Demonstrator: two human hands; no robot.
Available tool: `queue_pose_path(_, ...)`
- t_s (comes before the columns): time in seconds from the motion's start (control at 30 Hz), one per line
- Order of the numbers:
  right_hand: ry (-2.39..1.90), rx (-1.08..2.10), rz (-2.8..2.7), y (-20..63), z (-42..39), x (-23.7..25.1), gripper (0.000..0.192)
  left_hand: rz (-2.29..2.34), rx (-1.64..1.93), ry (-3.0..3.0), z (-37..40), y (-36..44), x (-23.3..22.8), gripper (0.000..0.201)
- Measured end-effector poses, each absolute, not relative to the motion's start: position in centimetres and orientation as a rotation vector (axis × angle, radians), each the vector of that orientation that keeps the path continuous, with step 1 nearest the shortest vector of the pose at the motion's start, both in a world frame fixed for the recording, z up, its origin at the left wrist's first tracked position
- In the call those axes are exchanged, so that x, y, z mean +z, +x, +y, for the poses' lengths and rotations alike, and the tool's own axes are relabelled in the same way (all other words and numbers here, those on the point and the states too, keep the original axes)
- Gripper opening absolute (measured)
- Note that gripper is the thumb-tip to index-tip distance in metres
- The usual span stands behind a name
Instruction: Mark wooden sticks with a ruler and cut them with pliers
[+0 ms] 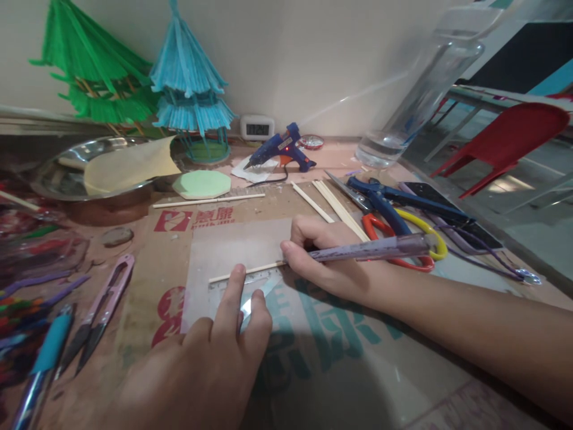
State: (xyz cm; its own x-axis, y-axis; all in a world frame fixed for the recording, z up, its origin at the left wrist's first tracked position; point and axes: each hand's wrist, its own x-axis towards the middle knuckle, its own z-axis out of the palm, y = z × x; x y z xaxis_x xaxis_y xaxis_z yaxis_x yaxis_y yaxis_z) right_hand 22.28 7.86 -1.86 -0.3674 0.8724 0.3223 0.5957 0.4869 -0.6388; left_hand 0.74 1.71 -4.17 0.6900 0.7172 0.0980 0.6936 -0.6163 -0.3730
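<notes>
Pinching: the right hand [326,257] has its fingers pressed together around a purple pen [376,248], tip down at the end of a thin wooden stick [246,272].
Pressing: the left hand [215,352] lies flat, two fingers spread forward onto a clear ruler [250,286], pinning it just below the stick.
Stick: it lies flat along the ruler's top edge, on a grey sheet [233,251] over printed cardboard [201,218] on the table.
Done so far: stick and ruler look lined up and the pen is at the mark; whether a line is drawn I cannot tell.
Left, by my judgement: marking; no cut shows on this stick.
Nearby: more sticks [333,206], blue scissors [394,200], purple snips [105,301], glue gun [282,149], all untouched.
</notes>
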Motion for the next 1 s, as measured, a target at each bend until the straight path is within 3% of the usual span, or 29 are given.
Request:
queue_pose_path(0.4,-1.182,0.727,-2.035,22.37,8.04,-2.20,0.026,-1.022,0.096,-2.558,2.22,0.79,-3.89,0.064)
queue_pose_path(1.0,-1.210,0.678,-2.048,22.28,8.03,-2.14,0.026,-0.946,-0.038,-2.446,2.63,1.49,-3.55,0.058)
